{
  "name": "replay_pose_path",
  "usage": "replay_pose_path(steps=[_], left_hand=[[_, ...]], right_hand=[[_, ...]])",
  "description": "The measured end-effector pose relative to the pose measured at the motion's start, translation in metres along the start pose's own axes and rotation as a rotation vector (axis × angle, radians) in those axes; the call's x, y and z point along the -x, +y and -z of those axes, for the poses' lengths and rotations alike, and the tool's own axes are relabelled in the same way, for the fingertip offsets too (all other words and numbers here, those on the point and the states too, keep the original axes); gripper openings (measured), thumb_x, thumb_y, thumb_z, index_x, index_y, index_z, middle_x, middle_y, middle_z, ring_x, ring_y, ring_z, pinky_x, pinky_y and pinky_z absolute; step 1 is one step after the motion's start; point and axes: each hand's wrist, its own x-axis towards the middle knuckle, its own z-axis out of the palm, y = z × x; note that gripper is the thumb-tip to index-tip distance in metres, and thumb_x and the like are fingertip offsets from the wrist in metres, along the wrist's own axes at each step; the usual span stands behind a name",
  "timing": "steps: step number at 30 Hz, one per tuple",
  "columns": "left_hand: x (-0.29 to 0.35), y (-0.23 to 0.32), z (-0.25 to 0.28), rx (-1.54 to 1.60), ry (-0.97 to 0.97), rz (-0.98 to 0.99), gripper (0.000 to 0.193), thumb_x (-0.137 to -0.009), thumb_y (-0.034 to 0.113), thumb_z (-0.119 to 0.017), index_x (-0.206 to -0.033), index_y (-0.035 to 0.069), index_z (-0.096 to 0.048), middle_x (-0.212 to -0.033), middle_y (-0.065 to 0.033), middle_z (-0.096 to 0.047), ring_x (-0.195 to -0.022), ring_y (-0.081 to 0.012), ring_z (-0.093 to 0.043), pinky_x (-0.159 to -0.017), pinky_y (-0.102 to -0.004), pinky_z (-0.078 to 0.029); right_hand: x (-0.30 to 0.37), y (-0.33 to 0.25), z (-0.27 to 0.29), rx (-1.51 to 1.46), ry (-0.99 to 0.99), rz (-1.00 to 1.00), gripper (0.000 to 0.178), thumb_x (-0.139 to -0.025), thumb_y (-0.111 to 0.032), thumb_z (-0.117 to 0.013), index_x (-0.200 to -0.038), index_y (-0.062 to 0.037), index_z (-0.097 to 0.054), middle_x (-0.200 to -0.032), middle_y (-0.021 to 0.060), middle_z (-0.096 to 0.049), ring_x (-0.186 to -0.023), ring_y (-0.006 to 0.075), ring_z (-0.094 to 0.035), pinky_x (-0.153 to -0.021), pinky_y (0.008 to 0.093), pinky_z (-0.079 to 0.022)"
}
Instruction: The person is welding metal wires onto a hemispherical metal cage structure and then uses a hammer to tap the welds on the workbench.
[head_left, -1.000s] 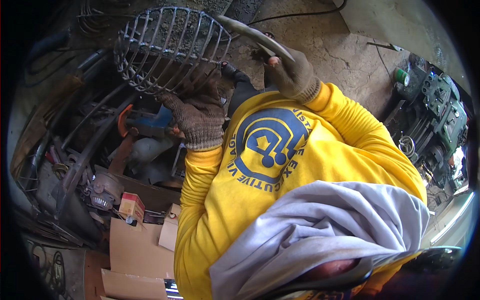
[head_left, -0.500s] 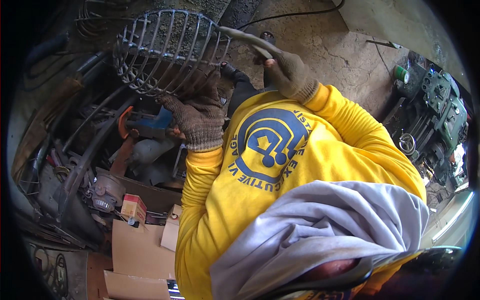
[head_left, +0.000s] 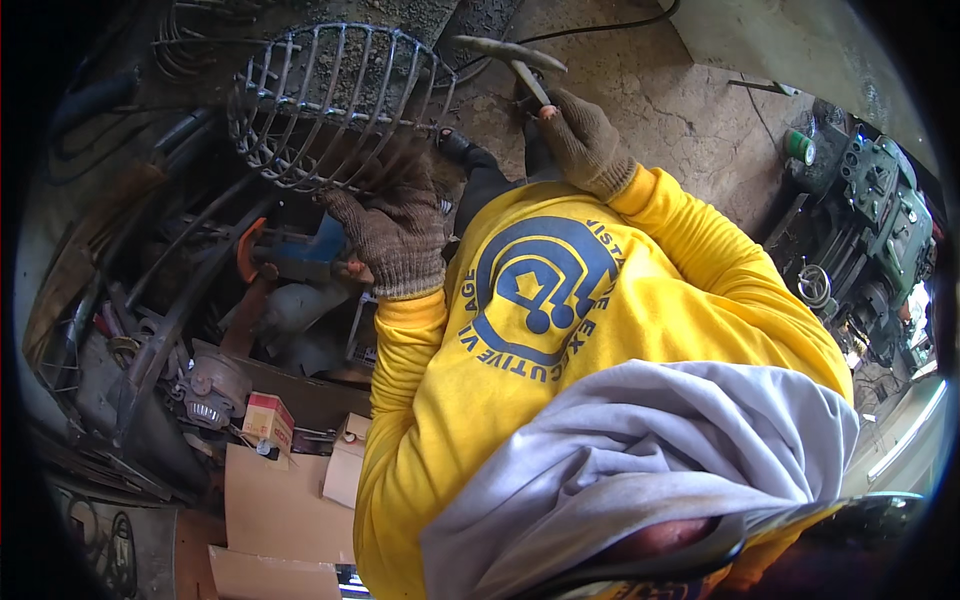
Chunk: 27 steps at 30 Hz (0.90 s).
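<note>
My gloved left hand (head_left: 395,235) grips the near edge of a cage of welded metal bars (head_left: 345,120), rounded like a basket. Its fingertips are partly lost in shadow among the bars. In my gloved right hand (head_left: 590,150) is a chipping hammer (head_left: 512,53), held by its handle with the fingers wrapped round it. The long, narrow head points left toward the cage and stands apart from the cage's right end.
Metal rods and tools crowd the left side, with an orange curved piece (head_left: 250,250) among them. Cardboard (head_left: 280,500) and a small box (head_left: 268,420) lie lower left. A green machine (head_left: 885,240) stands at right, near a green can (head_left: 800,147). A dark cable (head_left: 600,28) crosses the floor.
The hammer's head has moved right, away from the cage's right end, and its handle now shows. My left hand and the cage have hardly moved.
</note>
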Motion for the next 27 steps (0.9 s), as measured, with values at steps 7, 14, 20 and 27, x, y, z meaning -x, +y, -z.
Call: replay_pose_path(steps=[7, 14, 20, 27], left_hand=[[-0.003, 0.004, -0.003, -0.054, 0.023, -0.075, 0.066, -0.092, 0.056, -0.048, -0.124, -0.001, -0.056, -0.125, -0.0228, -0.058, -0.116, -0.0460, -0.054, -0.099, -0.0529, -0.047], [-0.009, 0.003, 0.004, -0.078, 0.005, -0.123, 0.072, -0.091, 0.061, -0.042, -0.125, -0.002, -0.054, -0.128, -0.0253, -0.055, -0.117, -0.0481, -0.052, -0.102, -0.0543, -0.043], [-0.015, 0.008, 0.006, -0.022, -0.002, -0.062, 0.071, -0.094, 0.061, -0.036, -0.122, -0.001, -0.057, -0.125, -0.0258, -0.057, -0.116, -0.0465, -0.053, -0.101, -0.0548, -0.045], [-0.005, 0.048, 0.019, 0.254, -0.202, 0.096, 0.050, -0.095, 0.046, -0.043, -0.095, 0.001, -0.065, -0.094, -0.0153, -0.069, -0.084, -0.0282, -0.064, -0.078, -0.0425, -0.051]], right_hand=[[0.007, -0.004, 0.012, -0.155, -0.003, -0.070, 0.034, -0.099, -0.031, -0.046, -0.104, -0.0013, -0.063, -0.076, 0.0080, -0.060, -0.064, 0.0159, -0.056, -0.058, 0.0298, -0.043], [0.018, 0.011, 0.000, -0.114, -0.048, 0.133, 0.043, -0.099, -0.034, -0.046, -0.120, 0.0011, -0.058, -0.102, 0.0133, -0.064, -0.088, 0.0201, -0.062, -0.077, 0.0299, -0.048], [0.017, 0.008, 0.005, -0.003, 0.034, 0.127, 0.035, -0.098, -0.030, -0.048, -0.109, 0.0002, -0.062, -0.071, 0.0144, -0.062, -0.061, 0.0234, -0.059, -0.058, 0.0327, -0.046], [0.012, -0.007, 0.011, -0.306, 0.080, -0.138, 0.035, -0.100, -0.029, -0.045, -0.108, 0.0004, -0.062, -0.077, 0.0057, -0.063, -0.063, 0.0120, -0.058, -0.060, 0.0268, -0.046]])
